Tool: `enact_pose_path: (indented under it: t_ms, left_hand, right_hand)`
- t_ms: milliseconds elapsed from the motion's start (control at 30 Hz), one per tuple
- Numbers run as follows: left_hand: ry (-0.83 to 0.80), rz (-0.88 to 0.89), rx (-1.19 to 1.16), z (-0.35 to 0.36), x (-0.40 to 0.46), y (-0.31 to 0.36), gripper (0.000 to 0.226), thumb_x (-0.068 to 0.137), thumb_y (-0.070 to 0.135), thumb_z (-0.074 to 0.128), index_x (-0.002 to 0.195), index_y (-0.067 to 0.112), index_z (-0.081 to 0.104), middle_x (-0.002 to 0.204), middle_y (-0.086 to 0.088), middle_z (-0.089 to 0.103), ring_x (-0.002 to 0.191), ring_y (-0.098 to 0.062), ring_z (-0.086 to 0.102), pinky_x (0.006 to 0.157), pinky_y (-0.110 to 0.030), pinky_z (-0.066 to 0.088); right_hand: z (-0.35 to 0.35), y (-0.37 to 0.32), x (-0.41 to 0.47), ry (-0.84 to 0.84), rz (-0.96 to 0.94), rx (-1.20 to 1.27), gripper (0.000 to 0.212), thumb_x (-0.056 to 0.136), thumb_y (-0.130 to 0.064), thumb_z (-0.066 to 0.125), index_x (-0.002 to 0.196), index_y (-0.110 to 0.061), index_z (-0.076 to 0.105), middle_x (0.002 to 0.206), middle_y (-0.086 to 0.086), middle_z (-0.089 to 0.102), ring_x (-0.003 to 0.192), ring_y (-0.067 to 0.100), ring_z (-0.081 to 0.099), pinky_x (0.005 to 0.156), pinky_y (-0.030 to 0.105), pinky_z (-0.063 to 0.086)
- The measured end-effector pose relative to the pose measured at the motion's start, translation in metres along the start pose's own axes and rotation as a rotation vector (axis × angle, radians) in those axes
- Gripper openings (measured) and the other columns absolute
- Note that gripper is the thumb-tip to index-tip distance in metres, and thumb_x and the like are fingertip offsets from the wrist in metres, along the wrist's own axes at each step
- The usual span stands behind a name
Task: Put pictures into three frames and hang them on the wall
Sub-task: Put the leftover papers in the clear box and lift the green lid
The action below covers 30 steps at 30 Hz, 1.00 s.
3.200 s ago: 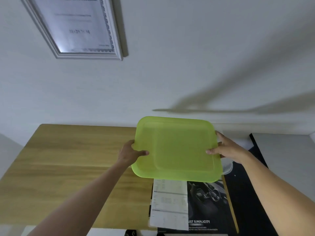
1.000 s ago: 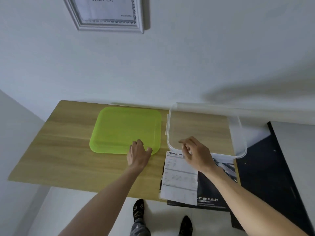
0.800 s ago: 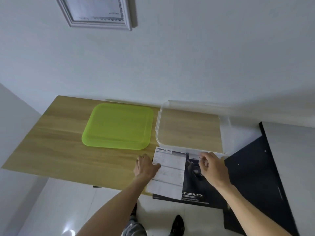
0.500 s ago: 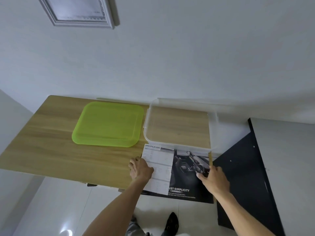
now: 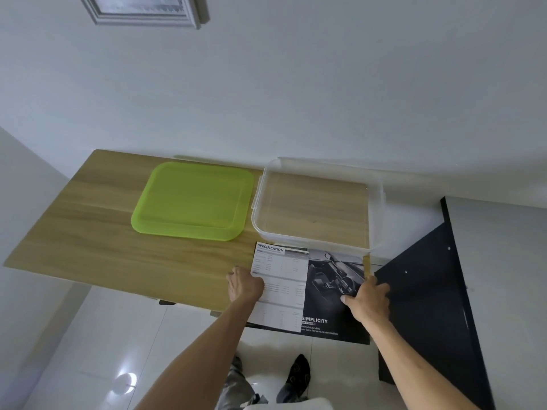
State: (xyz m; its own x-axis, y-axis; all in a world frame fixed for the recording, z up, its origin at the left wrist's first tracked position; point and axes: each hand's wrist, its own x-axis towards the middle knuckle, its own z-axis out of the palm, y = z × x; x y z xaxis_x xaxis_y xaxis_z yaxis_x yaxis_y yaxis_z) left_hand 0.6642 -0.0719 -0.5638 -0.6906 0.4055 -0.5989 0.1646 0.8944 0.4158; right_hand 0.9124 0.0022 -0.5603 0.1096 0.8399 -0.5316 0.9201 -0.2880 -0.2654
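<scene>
Lying between both hands, pictures (image 5: 307,288), left hand (image 5: 245,287) gripping one edge, right hand (image 5: 367,300) gripping the other

Green lid (image 5: 192,201) beside clear tub (image 5: 318,242) — both on wooden table (image 5: 88,232).
</scene>
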Motion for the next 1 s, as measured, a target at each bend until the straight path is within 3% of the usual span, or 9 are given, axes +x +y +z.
enact_pose_path:
  t_ms: [133, 300, 433, 567, 667, 733, 867, 1000]
  left_hand:
    - [-0.037, 0.018, -0.053, -0.010, -0.002, -0.004, 0.034, 0.074, 0.009, 0.072, 0.105, 0.005, 0.057, 0.102, -0.008, 0.062, 0.088, -0.025, 0.054, 0.070, -0.032, 0.042]
    - [-0.073, 0.048, -0.205, -0.019, -0.008, -0.007, 0.020, 0.074, 0.013, 0.068, 0.094, 0.014, 0.063, 0.091, -0.001, 0.066, 0.089, -0.024, 0.062, 0.069, -0.031, 0.049]
    - [-0.107, 0.081, -0.275, -0.023, -0.009, -0.014, 0.016, 0.077, 0.006, 0.056, 0.082, 0.020, 0.063, 0.086, -0.002, 0.069, 0.085, -0.025, 0.065, 0.069, -0.034, 0.052]
    - [-0.193, 0.092, -0.380, -0.031, -0.006, -0.025, 0.025, 0.079, -0.003, 0.057, 0.089, 0.018, 0.064, 0.092, -0.007, 0.071, 0.086, -0.026, 0.068, 0.071, -0.035, 0.057]
    - [-0.278, 0.086, -0.488, -0.042, -0.005, -0.035, 0.027, 0.082, -0.007, 0.062, 0.095, 0.017, 0.065, 0.094, -0.011, 0.073, 0.083, -0.028, 0.070, 0.066, -0.032, 0.055]
    - [-0.321, 0.089, -0.532, -0.051, -0.005, -0.042, 0.029, 0.081, -0.008, 0.064, 0.099, 0.015, 0.065, 0.090, -0.012, 0.075, 0.078, -0.027, 0.071, 0.065, -0.034, 0.056]
    - [-0.374, 0.099, -0.576, -0.071, -0.003, -0.064, 0.032, 0.080, -0.010, 0.064, 0.102, 0.013, 0.066, 0.085, -0.011, 0.076, 0.073, -0.027, 0.070, 0.074, -0.043, 0.056]
    - [-0.395, 0.113, -0.612, -0.096, -0.001, -0.087, 0.034, 0.080, -0.011, 0.065, 0.105, 0.011, 0.065, 0.090, -0.016, 0.076, 0.077, -0.029, 0.070, 0.081, -0.047, 0.056]
  right_hand:
    - [-0.005, 0.002, 0.003, -0.057, 0.039, 0.137, 0.085, 0.078, -0.028, 0.084, 0.138, -0.007, 0.028, 0.134, 0.023, 0.034, 0.106, 0.041, 0.059, 0.076, 0.039, 0.051]
    - [-0.003, 0.009, 0.000, -0.067, 0.028, 0.240, 0.093, 0.069, -0.028, 0.090, 0.137, -0.007, 0.030, 0.134, 0.023, 0.035, 0.108, 0.042, 0.056, 0.082, 0.044, 0.053]
    - [-0.003, 0.013, -0.007, -0.048, -0.026, 0.287, 0.083, 0.073, -0.024, 0.087, 0.136, -0.007, 0.037, 0.129, 0.018, 0.047, 0.109, 0.036, 0.056, 0.075, 0.036, 0.046]
    - [-0.004, 0.022, -0.014, -0.056, -0.040, 0.432, 0.058, 0.080, -0.009, 0.077, 0.131, -0.013, 0.049, 0.112, 0.005, 0.064, 0.098, 0.026, 0.063, 0.084, 0.039, 0.054]
    - [-0.008, 0.028, -0.017, -0.111, -0.033, 0.552, 0.052, 0.082, -0.001, 0.075, 0.126, -0.018, 0.053, 0.101, -0.004, 0.064, 0.092, 0.018, 0.063, 0.090, 0.042, 0.054]
    - [-0.008, 0.030, -0.022, -0.162, -0.039, 0.615, 0.053, 0.081, 0.002, 0.075, 0.125, -0.021, 0.054, 0.109, 0.000, 0.066, 0.096, 0.019, 0.066, 0.090, 0.044, 0.056]
    - [-0.005, 0.024, -0.044, -0.205, -0.061, 0.723, 0.053, 0.082, 0.007, 0.072, 0.124, -0.020, 0.055, 0.107, 0.005, 0.068, 0.094, 0.023, 0.069, 0.075, 0.034, 0.057]
    - [0.004, 0.010, -0.066, -0.234, -0.079, 0.766, 0.054, 0.082, 0.008, 0.073, 0.124, -0.021, 0.055, 0.104, 0.012, 0.070, 0.092, 0.029, 0.071, 0.077, 0.043, 0.060]
